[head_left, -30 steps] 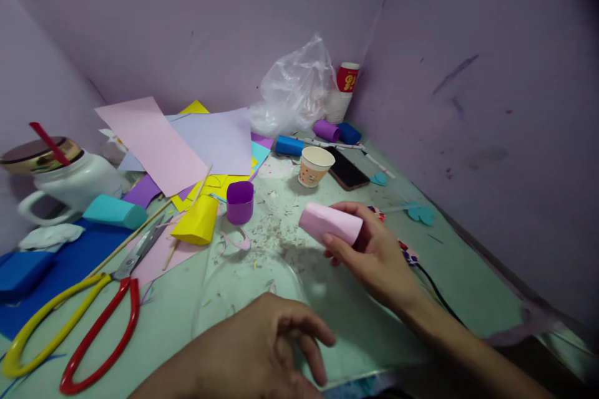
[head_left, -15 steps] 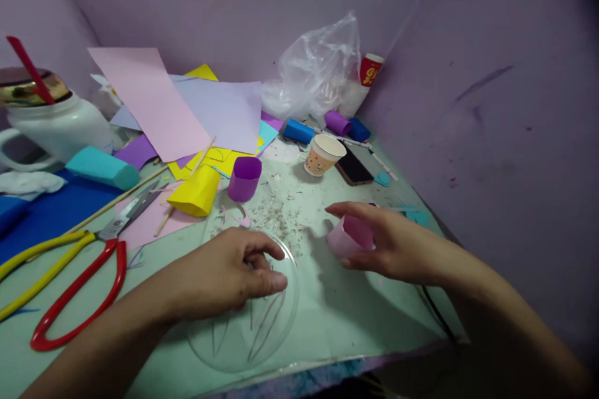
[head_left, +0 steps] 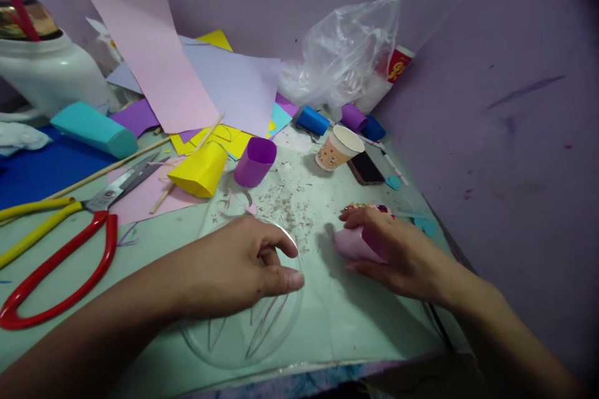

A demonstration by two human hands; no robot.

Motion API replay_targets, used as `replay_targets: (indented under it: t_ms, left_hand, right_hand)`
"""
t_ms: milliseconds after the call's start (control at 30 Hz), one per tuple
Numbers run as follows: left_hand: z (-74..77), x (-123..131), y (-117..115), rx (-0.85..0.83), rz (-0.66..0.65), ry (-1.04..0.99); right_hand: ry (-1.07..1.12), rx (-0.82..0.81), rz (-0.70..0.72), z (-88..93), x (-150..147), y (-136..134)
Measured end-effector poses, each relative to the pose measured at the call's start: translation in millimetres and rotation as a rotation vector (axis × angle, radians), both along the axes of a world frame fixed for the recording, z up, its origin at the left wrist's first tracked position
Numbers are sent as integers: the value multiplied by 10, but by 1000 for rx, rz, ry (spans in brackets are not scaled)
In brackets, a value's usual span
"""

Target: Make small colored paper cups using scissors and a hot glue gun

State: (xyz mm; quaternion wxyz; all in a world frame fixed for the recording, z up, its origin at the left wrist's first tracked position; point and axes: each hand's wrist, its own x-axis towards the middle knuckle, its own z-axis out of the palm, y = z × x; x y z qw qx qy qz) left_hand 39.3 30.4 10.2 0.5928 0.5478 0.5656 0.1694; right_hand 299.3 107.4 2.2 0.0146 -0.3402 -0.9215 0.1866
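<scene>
My right hand (head_left: 390, 255) is curved round a pink paper tube (head_left: 354, 245), its fingers over the top and its thumb along the near side. The tube lies tipped, and the hand hides its right end. My left hand (head_left: 253, 268) hovers with nothing in it over a clear round plastic disc (head_left: 224, 349); thumb and forefinger are apart, the other fingers curled under. Beyond it stand a purple paper tube (head_left: 254, 165) and a yellow paper tube (head_left: 201, 171) lying on its side. Just behind the right hand, a small colourful item (head_left: 372, 207) partly shows.
Scissors (head_left: 100, 206) with red and yellow handles lie left, near a turquoise paper tube (head_left: 96, 128) and a white mug (head_left: 56, 68). Coloured paper sheets (head_left: 234, 84) are piled behind. A paper cup (head_left: 339, 148), a phone (head_left: 365, 168) and a plastic bag (head_left: 349, 43) stand farther right.
The pink tube has gone from standing with its opening up to tipped over, and my right fingers have closed in around it. My left hand keeps its shape. The view has shifted slightly.
</scene>
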Motion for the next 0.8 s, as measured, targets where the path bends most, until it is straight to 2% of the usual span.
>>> replay_targets:
  t_ms: [167,433,667,800]
  left_hand:
    - [-4,18,-10,2,-14,-5]
    - [2,63,-26,-44,-44,-24]
    - [0,59,-7,-45,-94,-6]
    - [-13,47,-12,-3,-68,29]
  right_hand:
    - [3,31,24,-60,-4,7]
    - [-17,60,14,-14,-69,-28]
    - [60,34,-3,-62,-35,-43]
    - [54,-49,-31,-27,74,-67]
